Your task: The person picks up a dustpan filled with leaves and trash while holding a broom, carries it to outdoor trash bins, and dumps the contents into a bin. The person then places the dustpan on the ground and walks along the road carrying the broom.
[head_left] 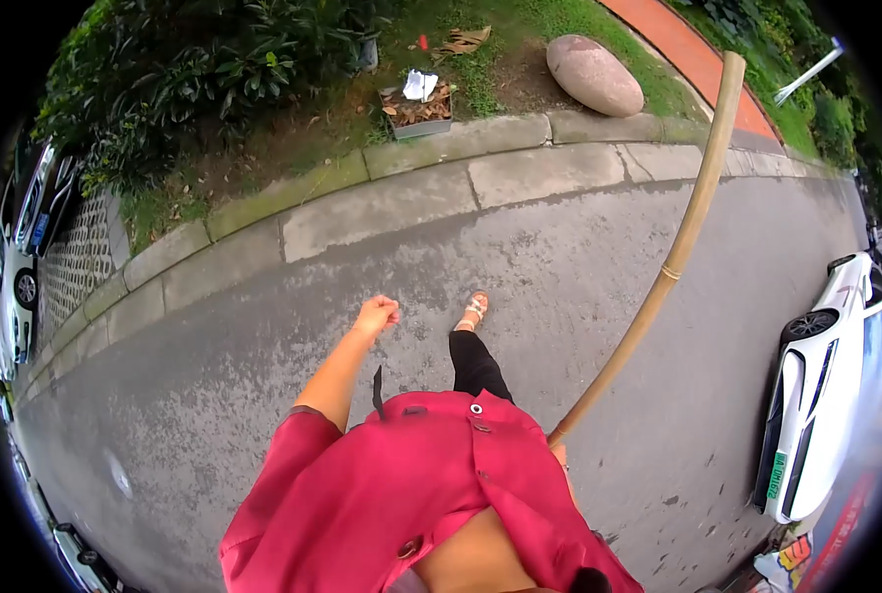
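Observation:
My left hand swings out in front of my body above the road, its fingers curled into a loose fist with nothing visible in them. At my right side, my right hand shows only in a small part beside the red shirt. It is closed at the lower end of a long bamboo pole, which slants up and away to the right. The pole's far end reaches over the kerb in the view. One sandalled foot is stepping forward on the asphalt.
Beyond the stone kerb stand a grey container of dry leaves with something white on top, and a large smooth boulder. Dense bushes grow at the left. A white car is parked at the right; more cars line the left.

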Motion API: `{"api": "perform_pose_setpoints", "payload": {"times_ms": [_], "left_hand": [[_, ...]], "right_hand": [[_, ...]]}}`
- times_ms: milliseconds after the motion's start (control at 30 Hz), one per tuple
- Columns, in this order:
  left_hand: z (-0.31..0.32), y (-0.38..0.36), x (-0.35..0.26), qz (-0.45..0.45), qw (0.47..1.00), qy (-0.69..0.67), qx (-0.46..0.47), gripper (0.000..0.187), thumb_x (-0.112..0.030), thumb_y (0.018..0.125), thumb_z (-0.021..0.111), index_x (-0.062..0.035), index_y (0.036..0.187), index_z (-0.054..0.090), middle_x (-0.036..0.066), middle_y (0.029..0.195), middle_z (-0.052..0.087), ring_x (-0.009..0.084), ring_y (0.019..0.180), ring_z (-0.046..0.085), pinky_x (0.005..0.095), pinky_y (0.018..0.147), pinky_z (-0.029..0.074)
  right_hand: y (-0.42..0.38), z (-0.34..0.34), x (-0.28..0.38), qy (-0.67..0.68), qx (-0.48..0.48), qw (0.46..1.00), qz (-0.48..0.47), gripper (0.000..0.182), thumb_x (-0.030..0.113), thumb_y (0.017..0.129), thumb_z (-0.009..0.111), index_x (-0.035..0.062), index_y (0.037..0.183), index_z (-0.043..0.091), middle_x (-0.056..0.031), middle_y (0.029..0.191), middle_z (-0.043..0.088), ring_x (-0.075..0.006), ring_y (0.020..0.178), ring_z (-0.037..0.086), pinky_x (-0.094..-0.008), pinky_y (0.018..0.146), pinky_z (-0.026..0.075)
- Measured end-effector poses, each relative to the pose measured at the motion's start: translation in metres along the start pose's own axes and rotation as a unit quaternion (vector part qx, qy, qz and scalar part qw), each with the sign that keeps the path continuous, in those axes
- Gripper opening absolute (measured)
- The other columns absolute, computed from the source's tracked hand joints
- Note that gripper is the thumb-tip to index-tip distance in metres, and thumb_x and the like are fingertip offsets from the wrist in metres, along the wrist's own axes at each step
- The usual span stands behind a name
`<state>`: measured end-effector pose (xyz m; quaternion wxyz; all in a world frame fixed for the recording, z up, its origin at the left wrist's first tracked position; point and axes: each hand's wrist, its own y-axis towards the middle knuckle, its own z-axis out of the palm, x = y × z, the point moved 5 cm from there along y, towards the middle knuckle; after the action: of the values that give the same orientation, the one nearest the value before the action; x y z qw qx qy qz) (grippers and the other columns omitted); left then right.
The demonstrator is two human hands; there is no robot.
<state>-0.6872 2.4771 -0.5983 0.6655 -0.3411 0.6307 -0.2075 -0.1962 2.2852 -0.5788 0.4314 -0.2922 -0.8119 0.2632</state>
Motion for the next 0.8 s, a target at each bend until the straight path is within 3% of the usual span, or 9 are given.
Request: {"api": "perform_pose_setpoints", "payload": {"times_ms": [133, 200, 267, 333, 400, 467, 633, 733, 800], "left_hand": [[0.045, 0.094, -0.095, 0.051, 0.996, 0.032, 0.071, 0.013, -0.019, 0.081, 0.057, -0.0078, 0.088, 0.055, 0.002, 0.076, 0.058, 0.0117, 0.071, 0.057, 0.0246, 0.065, 0.047], [0.054, 0.134, -0.131, 0.066, 0.992, 0.047, 0.097, 0.014, -0.020, 0.082, 0.057, -0.0078, 0.088, 0.055, 0.002, 0.077, 0.058, 0.0115, 0.072, 0.057, 0.0241, 0.066, 0.047], [0.036, 0.164, -0.162, -0.025, 0.992, 0.121, 0.035, 0.014, -0.021, 0.083, 0.056, -0.0083, 0.088, 0.056, 0.002, 0.078, 0.059, 0.0106, 0.072, 0.057, 0.0235, 0.066, 0.046], [0.019, 0.200, -0.195, -0.042, 0.994, 0.099, 0.022, 0.015, -0.023, 0.083, 0.055, -0.0091, 0.089, 0.057, 0.002, 0.080, 0.059, 0.0101, 0.072, 0.057, 0.0234, 0.067, 0.045], [0.007, 0.233, -0.241, -0.037, 0.998, 0.043, -0.042, 0.016, -0.023, 0.084, 0.053, -0.0099, 0.092, 0.058, 0.000, 0.082, 0.059, 0.0096, 0.073, 0.057, 0.0240, 0.067, 0.045], [-0.004, 0.283, -0.282, -0.007, 0.999, 0.006, -0.053, 0.018, -0.024, 0.085, 0.053, -0.0103, 0.095, 0.058, 0.000, 0.084, 0.060, 0.0097, 0.075, 0.057, 0.0237, 0.068, 0.045], [-0.005, 0.423, -0.413, 0.065, 0.989, -0.087, -0.103, 0.022, -0.021, 0.083, 0.054, -0.0102, 0.102, 0.058, 0.002, 0.093, 0.059, 0.0101, 0.081, 0.055, 0.0246, 0.070, 0.044], [-0.010, 0.528, -0.491, 0.113, 0.980, -0.074, -0.147, 0.039, -0.028, 0.085, 0.054, -0.0080, 0.118, 0.049, 0.004, 0.110, 0.054, 0.0154, 0.102, 0.050, 0.0307, 0.084, 0.040], [-0.014, 0.596, -0.531, 0.131, 0.972, -0.045, -0.190, 0.050, -0.035, 0.082, 0.057, -0.0089, 0.123, 0.045, 0.006, 0.111, 0.053, 0.0180, 0.103, 0.049, 0.0333, 0.086, 0.038]], "right_hand": [[0.112, -0.003, 0.115, 0.107, 0.035, 0.993, -0.017, 0.021, 0.020, 0.073, 0.066, 0.0011, 0.070, 0.058, -0.0036, 0.065, 0.059, -0.0105, 0.060, 0.054, -0.0276, 0.055, 0.045], [0.181, -0.007, 0.149, 0.128, 0.013, 0.990, -0.057, 0.019, 0.019, 0.073, 0.066, 0.0013, 0.070, 0.058, -0.0038, 0.065, 0.059, -0.0103, 0.059, 0.053, -0.0268, 0.054, 0.044], [0.227, -0.008, 0.189, 0.155, -0.011, 0.984, -0.093, 0.018, 0.017, 0.074, 0.065, 0.0016, 0.069, 0.057, -0.0041, 0.064, 0.058, -0.0100, 0.058, 0.053, -0.0260, 0.053, 0.044], [0.259, -0.026, 0.262, 0.178, -0.032, 0.974, -0.137, 0.014, 0.014, 0.074, 0.064, 0.0017, 0.072, 0.056, -0.0051, 0.064, 0.058, -0.0107, 0.056, 0.053, -0.0250, 0.051, 0.043], [0.279, -0.042, 0.335, 0.183, -0.012, 0.977, -0.112, 0.012, 0.010, 0.075, 0.063, 0.0010, 0.075, 0.055, -0.0058, 0.062, 0.057, -0.0127, 0.053, 0.053, -0.0257, 0.050, 0.044], [0.316, -0.051, 0.367, 0.259, -0.034, 0.963, -0.066, 0.011, 0.011, 0.077, 0.062, 0.0042, 0.074, 0.055, -0.0034, 0.058, 0.053, -0.0127, 0.052, 0.052, -0.0264, 0.050, 0.043], [0.401, -0.061, 0.446, 0.277, -0.115, 0.954, -0.026, 0.011, 0.010, 0.075, 0.061, 0.0014, 0.074, 0.054, -0.0047, 0.055, 0.052, -0.0137, 0.046, 0.051, -0.0267, 0.045, 0.043], [0.444, -0.053, 0.493, 0.207, -0.125, 0.970, 0.007, 0.010, 0.011, 0.073, 0.062, 0.0023, 0.074, 0.056, -0.0042, 0.056, 0.053, -0.0136, 0.046, 0.053, -0.0264, 0.045, 0.044], [0.457, -0.050, 0.521, 0.197, -0.148, 0.968, 0.042, 0.010, 0.012, 0.073, 0.062, 0.0032, 0.072, 0.057, -0.0037, 0.057, 0.054, -0.0130, 0.047, 0.053, -0.0261, 0.046, 0.044]]}}
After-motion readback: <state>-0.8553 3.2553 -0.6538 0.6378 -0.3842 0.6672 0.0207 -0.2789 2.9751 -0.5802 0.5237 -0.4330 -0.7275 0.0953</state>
